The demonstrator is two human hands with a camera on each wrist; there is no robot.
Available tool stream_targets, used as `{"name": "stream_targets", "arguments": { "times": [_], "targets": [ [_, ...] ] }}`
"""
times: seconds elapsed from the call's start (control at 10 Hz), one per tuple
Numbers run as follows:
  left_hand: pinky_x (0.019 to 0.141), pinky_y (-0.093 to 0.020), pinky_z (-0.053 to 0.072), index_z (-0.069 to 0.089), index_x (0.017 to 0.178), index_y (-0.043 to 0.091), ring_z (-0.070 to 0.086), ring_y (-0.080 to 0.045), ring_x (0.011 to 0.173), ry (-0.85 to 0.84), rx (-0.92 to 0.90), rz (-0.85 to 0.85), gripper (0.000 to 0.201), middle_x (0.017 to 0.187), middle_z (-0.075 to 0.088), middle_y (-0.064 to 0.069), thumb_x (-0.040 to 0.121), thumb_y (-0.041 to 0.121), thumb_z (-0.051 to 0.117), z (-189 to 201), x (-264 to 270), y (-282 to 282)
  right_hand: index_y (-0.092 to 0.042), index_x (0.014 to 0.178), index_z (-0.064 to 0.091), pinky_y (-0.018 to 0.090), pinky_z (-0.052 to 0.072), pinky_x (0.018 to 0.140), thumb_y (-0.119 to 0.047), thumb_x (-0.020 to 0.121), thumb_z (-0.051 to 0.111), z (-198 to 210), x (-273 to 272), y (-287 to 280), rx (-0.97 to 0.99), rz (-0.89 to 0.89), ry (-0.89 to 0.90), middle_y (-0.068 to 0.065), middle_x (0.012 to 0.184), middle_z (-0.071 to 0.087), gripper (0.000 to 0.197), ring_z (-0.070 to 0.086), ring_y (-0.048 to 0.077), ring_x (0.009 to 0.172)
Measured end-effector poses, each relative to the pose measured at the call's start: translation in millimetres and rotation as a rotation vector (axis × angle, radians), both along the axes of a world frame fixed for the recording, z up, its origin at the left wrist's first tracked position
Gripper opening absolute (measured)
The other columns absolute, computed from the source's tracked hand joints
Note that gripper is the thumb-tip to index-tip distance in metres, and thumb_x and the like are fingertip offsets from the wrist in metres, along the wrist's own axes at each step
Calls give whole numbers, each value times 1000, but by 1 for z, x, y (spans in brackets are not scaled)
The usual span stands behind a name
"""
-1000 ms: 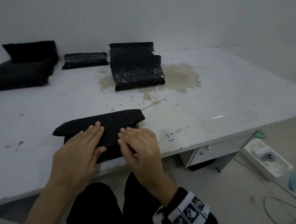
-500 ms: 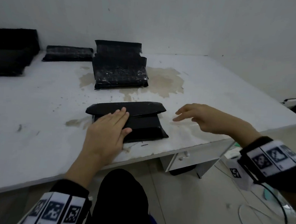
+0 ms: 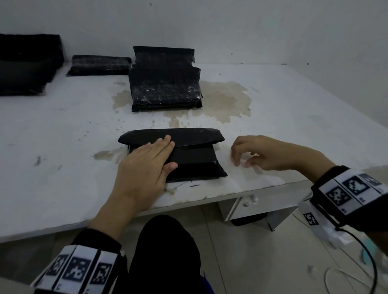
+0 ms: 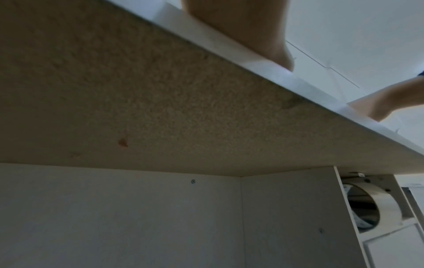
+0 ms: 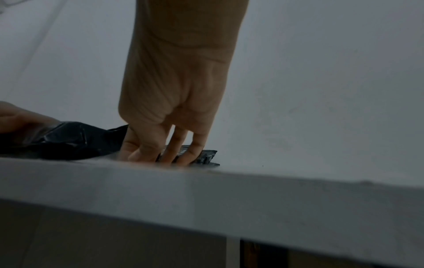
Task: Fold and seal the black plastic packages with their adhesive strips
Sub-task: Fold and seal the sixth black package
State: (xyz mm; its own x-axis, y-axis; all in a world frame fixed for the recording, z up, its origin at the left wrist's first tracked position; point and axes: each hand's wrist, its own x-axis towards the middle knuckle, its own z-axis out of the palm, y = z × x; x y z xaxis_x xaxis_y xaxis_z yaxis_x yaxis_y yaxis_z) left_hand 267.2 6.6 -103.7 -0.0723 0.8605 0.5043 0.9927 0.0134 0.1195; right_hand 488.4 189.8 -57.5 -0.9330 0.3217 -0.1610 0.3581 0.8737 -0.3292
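Head view. A black plastic package (image 3: pixel 183 155) lies near the front edge of the white table (image 3: pixel 305 122), its flap folded over the body; whether the adhesive strip has fully taken cannot be told, so the seal is judged nearly done. The left hand (image 3: pixel 145 166) lies flat on the package's left part, fingers straight and together, pressing and gripping nothing. The right hand (image 3: pixel 263 154) is just right of the package, apart from it, fingers loosely curled downward and holding nothing. Farther back sit a stack of packages (image 3: pixel 165 85), a flat package (image 3: pixel 100 65) and a pile at far left (image 3: pixel 22 66); which of these are sealed is not clear.

Left wrist view. Mostly the table's underside (image 4: pixel 137 99); the heel of the left hand shows above the table edge, the package hidden.

Right wrist view. The right hand's fingertips (image 5: pixel 167 156) point down at the tabletop, empty, with the package's crinkled corner (image 5: pixel 69 139) beside them. In this dim frame contact with the plastic is uncertain.
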Motion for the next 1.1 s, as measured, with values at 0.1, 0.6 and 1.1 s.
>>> {"name": "stream_targets", "arguments": {
  "times": [0.1, 0.6, 1.1],
  "targets": [
    [91, -42, 47, 62, 117, 3, 62, -26, 108, -4, 9, 9, 68, 122, 62, -11, 100, 42, 11, 0, 0, 0, -34, 72, 49, 4, 36, 75, 8, 80, 61, -1, -5, 1, 12, 22, -20, -6, 100, 50, 44, 48, 9, 96],
    [86, -40, 50, 65, 113, 5, 65, -26, 103, -32, -23, 51, 52, 118, 65, -9, 93, 38, 31, 5, 5, -2, -8, 78, 55, 15, 48, 68, 15, 79, 52, 120, -4, -27, -121, -36, 713, -13, 66, 62, 23, 58, -1, 65],
    [90, -30, 39, 48, 126, 13, 50, -22, 108, -455, -111, -78, 94, 119, 56, -5, 67, 83, 28, 32, 13, -27, -13, 72, 56, 16, 48, 57, 4, 73, 71, 136, -111, -120, -452, -413, 1245, 4, 75, 64, 22, 61, 10, 66]
  ]
}}
